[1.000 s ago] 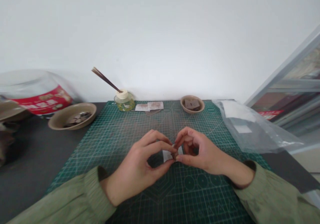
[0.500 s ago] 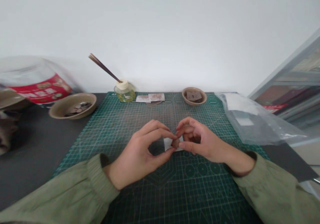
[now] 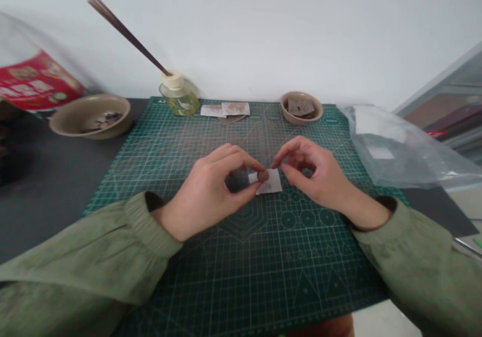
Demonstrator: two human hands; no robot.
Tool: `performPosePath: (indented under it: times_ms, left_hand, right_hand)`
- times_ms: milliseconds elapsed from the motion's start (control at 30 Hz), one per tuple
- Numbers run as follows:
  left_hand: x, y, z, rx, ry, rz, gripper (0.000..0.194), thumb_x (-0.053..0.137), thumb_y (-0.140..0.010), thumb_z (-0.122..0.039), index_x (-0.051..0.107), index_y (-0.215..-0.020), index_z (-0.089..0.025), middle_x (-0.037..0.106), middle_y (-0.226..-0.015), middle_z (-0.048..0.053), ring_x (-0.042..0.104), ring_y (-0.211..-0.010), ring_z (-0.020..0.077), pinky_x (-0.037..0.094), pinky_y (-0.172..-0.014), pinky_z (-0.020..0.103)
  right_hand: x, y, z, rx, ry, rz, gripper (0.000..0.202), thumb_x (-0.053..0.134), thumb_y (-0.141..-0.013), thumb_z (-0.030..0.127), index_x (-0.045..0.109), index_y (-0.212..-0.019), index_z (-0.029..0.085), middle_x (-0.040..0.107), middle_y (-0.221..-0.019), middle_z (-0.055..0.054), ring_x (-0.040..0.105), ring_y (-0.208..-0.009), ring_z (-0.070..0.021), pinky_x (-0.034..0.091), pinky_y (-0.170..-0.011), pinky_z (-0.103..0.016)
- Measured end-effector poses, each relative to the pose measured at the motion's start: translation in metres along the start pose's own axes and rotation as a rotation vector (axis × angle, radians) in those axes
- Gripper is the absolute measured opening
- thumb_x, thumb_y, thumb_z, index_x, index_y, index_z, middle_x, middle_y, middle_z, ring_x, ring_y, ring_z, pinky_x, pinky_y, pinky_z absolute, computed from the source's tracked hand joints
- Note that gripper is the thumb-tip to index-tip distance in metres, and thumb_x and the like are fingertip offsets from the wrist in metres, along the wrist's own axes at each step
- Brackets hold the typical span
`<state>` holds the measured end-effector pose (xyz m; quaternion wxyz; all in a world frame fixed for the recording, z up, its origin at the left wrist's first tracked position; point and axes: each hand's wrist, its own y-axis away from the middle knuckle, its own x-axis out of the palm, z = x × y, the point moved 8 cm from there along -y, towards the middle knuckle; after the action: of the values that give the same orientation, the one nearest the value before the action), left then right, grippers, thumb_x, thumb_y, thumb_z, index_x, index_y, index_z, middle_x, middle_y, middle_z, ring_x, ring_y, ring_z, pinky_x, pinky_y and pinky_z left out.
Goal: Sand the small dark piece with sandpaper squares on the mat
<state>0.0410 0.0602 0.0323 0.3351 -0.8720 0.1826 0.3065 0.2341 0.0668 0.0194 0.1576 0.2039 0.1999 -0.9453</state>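
Between the thumb and forefinger of my left hand (image 3: 211, 186) is a small rounded brown lump (image 3: 262, 176), perhaps clay. It sits just over a small white paper piece (image 3: 274, 182) on the green cutting mat (image 3: 241, 271). My right hand (image 3: 312, 174) hovers beside the paper's right edge, away from the lump. Its thumb and forefinger are curved with a slight gap, and nothing shows between them. The other fingers of that hand are curled behind and partly hidden.
Along the wall stand a reed diffuser bottle (image 3: 179, 96), paper packets (image 3: 235, 109) and a small bowl (image 3: 319, 111) of brown pieces. A clear plastic bag (image 3: 406, 161) lies right. A larger bowl (image 3: 62, 121) with dark bits and a red-labelled container (image 3: 33, 83) are left.
My right hand has let go of the brown lump and moved right, uncovering more of the paper. The lump looks rounder and stays in my left hand. The view has tipped downward.
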Motion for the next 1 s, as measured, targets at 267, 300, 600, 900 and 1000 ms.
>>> performPosePath:
  times_ms: [267,300,600,900,1000]
  left_hand:
    - [0.006,0.000,0.000,0.003,-0.069,0.065,0.016,0.083,-0.097,-0.020,0.080,-0.113,-0.023,0.082,-0.105,0.003,0.075,-0.101,0.0237,0.057,-0.089,0.038]
    - [0.006,0.000,-0.001,0.010,-0.067,0.067,0.014,0.083,-0.098,-0.021,0.080,-0.112,-0.023,0.082,-0.104,0.003,0.075,-0.101,0.0236,0.057,-0.089,0.038]
    - [0.011,0.001,0.009,-0.049,-0.131,0.125,0.035,0.089,-0.095,-0.043,0.074,-0.119,-0.023,0.077,-0.114,0.007,0.074,-0.107,0.0296,0.059,-0.091,0.044]
    - [0.017,0.001,0.009,0.032,-0.142,0.203,0.022,0.081,-0.102,-0.038,0.081,-0.119,-0.024,0.081,-0.123,0.008,0.073,-0.120,0.0311,0.058,-0.107,0.048]
    - [0.017,0.001,0.011,0.017,-0.136,0.192,0.023,0.080,-0.103,-0.039,0.081,-0.122,-0.026,0.082,-0.121,0.007,0.074,-0.122,0.0318,0.058,-0.109,0.049]
  right_hand:
    - [0.012,-0.003,0.006,-0.076,0.144,0.105,0.027,0.093,-0.096,0.036,0.077,-0.112,0.020,0.076,-0.088,0.003,0.059,-0.059,-0.0094,0.048,-0.059,-0.027]
    - [0.013,-0.003,0.006,-0.076,0.132,0.112,0.030,0.094,-0.095,0.038,0.077,-0.113,0.021,0.077,-0.088,0.003,0.060,-0.059,-0.0095,0.049,-0.060,-0.027]
    - [0.006,-0.002,0.004,-0.067,0.200,0.057,0.024,0.086,-0.095,0.021,0.076,-0.117,0.022,0.079,-0.096,0.001,0.064,-0.066,-0.0129,0.049,-0.062,-0.029]
    - [0.010,-0.002,0.007,-0.106,0.343,0.154,0.013,0.084,-0.099,0.029,0.082,-0.111,0.024,0.079,-0.094,0.000,0.062,-0.070,-0.0155,0.047,-0.069,-0.032]
    - [0.011,-0.003,0.008,-0.135,0.363,0.165,0.010,0.081,-0.101,0.029,0.081,-0.111,0.025,0.081,-0.115,-0.004,0.067,-0.082,-0.0193,0.051,-0.076,-0.036]
